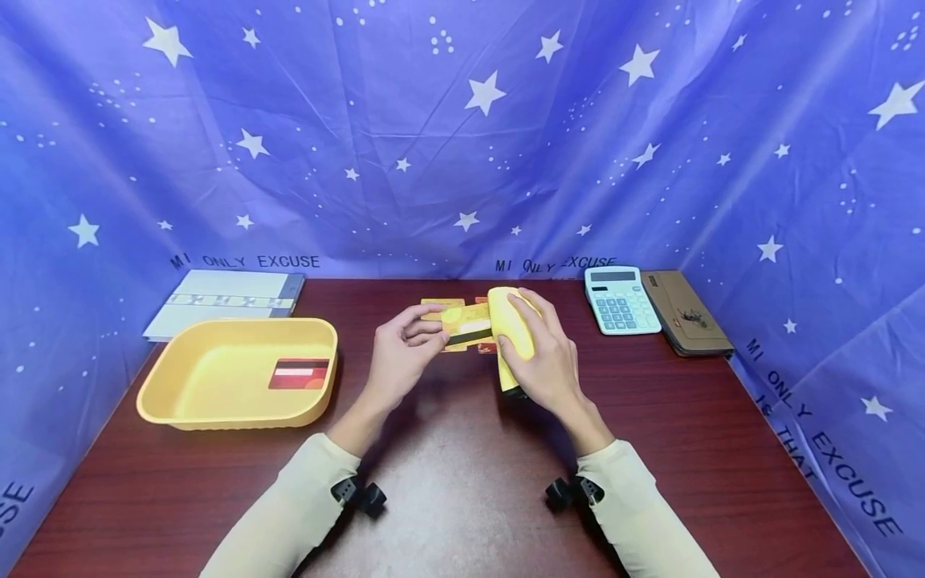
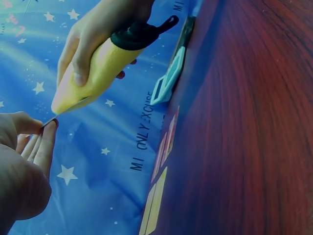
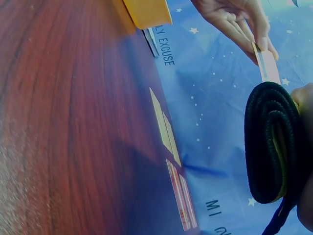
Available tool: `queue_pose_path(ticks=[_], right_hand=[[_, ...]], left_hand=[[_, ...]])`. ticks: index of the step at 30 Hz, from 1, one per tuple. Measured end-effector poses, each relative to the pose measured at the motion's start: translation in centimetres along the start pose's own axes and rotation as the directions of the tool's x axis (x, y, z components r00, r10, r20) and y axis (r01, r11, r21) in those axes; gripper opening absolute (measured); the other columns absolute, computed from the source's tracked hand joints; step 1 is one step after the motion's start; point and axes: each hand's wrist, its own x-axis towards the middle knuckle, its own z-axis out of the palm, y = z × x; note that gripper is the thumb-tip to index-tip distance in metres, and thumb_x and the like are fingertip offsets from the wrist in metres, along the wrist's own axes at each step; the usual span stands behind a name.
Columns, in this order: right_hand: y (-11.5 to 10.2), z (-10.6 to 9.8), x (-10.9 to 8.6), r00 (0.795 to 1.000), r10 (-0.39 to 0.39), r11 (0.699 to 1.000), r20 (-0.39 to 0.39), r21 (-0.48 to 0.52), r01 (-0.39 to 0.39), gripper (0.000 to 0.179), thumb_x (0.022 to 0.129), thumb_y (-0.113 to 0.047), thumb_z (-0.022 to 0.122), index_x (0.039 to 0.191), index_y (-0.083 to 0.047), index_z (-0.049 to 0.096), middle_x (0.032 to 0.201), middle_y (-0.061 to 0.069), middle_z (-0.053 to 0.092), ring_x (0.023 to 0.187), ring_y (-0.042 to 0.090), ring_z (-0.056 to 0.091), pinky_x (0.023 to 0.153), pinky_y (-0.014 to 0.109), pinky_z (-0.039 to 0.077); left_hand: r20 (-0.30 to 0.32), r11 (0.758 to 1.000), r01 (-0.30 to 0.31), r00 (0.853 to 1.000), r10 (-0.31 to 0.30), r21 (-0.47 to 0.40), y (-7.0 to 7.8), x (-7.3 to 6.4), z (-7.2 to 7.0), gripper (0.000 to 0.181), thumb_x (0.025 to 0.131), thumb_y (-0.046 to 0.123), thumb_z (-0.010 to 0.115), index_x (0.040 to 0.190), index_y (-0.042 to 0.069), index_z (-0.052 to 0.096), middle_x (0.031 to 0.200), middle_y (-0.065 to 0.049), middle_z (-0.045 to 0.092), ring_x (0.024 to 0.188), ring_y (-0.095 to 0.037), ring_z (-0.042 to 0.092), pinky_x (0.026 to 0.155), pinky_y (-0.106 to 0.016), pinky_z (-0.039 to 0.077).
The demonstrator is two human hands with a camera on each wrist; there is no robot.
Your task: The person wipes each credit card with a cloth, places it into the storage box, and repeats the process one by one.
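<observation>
My left hand (image 1: pixel 406 349) pinches a yellow bank card (image 1: pixel 462 327) by its left end, thumb and fingertips at the edge. Black and white stripes run along the card's visible side. On the right, my right hand (image 1: pixel 545 353) grips a folded yellow cleaning pad (image 1: pixel 515 329) with a black end (image 2: pixel 132 36) and a small hanging loop (image 2: pixel 168 22). The pad is wrapped over the card's right end, which it hides. Both hands are raised above the table. Beneath them lie several cards, yellow ones (image 2: pixel 154 205) and red ones (image 2: pixel 167 139), partly hidden in the head view.
To the left stands a yellow basin (image 1: pixel 217 413) with a red card (image 1: pixel 298 374) in it. Behind it lies a white and grey box (image 1: pixel 224 293). A calculator (image 1: pixel 623 301) and a brown wallet (image 1: pixel 686 313) lie at the back right. A starry curtain (image 1: pixel 433 160) encloses the table (image 1: pixel 433 498).
</observation>
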Motion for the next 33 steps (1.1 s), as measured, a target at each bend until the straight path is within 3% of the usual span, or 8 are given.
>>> queue_pose_path(ticks=[6, 11, 18, 24, 28, 33], right_hand=[[0.4, -0.3, 0.3, 0.999, 0.038, 0.999, -0.003, 0.005, -0.038, 0.060, 0.085, -0.022, 0.078, 0.143, -0.019, 0.062, 0.149, 0.004, 0.057, 0.104, 0.032, 0.070, 0.048, 0.038, 0.049], [0.7, -0.6, 0.3, 0.998, 0.055, 0.998, -0.007, 0.012, -0.055, 0.060, 0.085, -0.021, 0.077, 0.144, -0.020, 0.062, 0.149, 0.004, 0.057, 0.105, 0.031, 0.069, 0.051, 0.038, 0.050], [0.9, -1.0, 0.5, 0.998, 0.057, 0.998, -0.018, 0.016, -0.057, 0.060, 0.085, -0.022, 0.077, 0.143, -0.021, 0.062, 0.149, 0.002, 0.057, 0.105, 0.030, 0.068, 0.051, 0.038, 0.050], [1.0, -1.0, 0.6, 0.998, 0.055, 0.998, -0.014, 0.034, -0.055, 0.059, 0.085, -0.021, 0.077, 0.143, -0.020, 0.062, 0.149, 0.004, 0.057, 0.111, 0.030, 0.068, 0.054, 0.042, 0.053], [1.0, -1.1, 0.6, 0.999, 0.053, 0.998, -0.011, 0.040, -0.053, 0.059, 0.085, -0.021, 0.077, 0.142, -0.019, 0.063, 0.149, 0.004, 0.057, 0.112, 0.031, 0.068, 0.055, 0.043, 0.054], [1.3, -1.3, 0.5, 0.998, 0.051, 0.998, -0.022, 0.036, -0.050, 0.059, 0.084, -0.021, 0.077, 0.142, -0.019, 0.063, 0.149, 0.004, 0.057, 0.111, 0.031, 0.068, 0.055, 0.043, 0.054]], left_hand=[[-0.007, 0.998, 0.005, 1.000, -0.005, 0.067, 0.7, -0.1, -1.3, 0.039, 0.086, -0.002, 0.077, 0.125, 0.005, 0.071, 0.097, -0.026, 0.076, 0.082, -0.010, 0.077, 0.077, -0.023, 0.066], [0.001, 0.995, 0.011, 1.000, -0.011, 0.098, 1.9, -0.2, -3.6, 0.041, 0.088, -0.001, 0.076, 0.128, 0.005, 0.070, 0.100, -0.023, 0.077, 0.085, -0.008, 0.077, 0.081, -0.026, 0.067], [-0.048, 0.971, 0.057, 0.998, -0.047, 0.230, 3.8, -0.6, -9.1, 0.041, 0.094, 0.008, 0.074, 0.134, 0.008, 0.067, 0.102, -0.007, 0.079, 0.093, -0.009, 0.077, 0.086, -0.020, 0.064], [-0.074, 0.932, 0.090, 0.995, -0.068, 0.351, 3.7, -1.0, -13.9, 0.041, 0.098, 0.011, 0.070, 0.138, 0.004, 0.064, 0.099, 0.007, 0.079, 0.090, 0.001, 0.075, 0.082, -0.016, 0.063], [-0.072, 0.933, 0.119, 0.992, -0.100, 0.341, 3.1, -1.5, -16.9, 0.041, 0.099, 0.010, 0.069, 0.139, 0.004, 0.062, 0.095, 0.019, 0.077, 0.088, 0.003, 0.074, 0.080, -0.014, 0.063], [-0.042, 0.952, 0.149, 0.989, -0.142, 0.267, 2.5, -2.0, -20.3, 0.038, 0.100, 0.009, 0.067, 0.138, 0.007, 0.063, 0.096, 0.016, 0.078, 0.088, 0.000, 0.075, 0.081, -0.015, 0.063]])
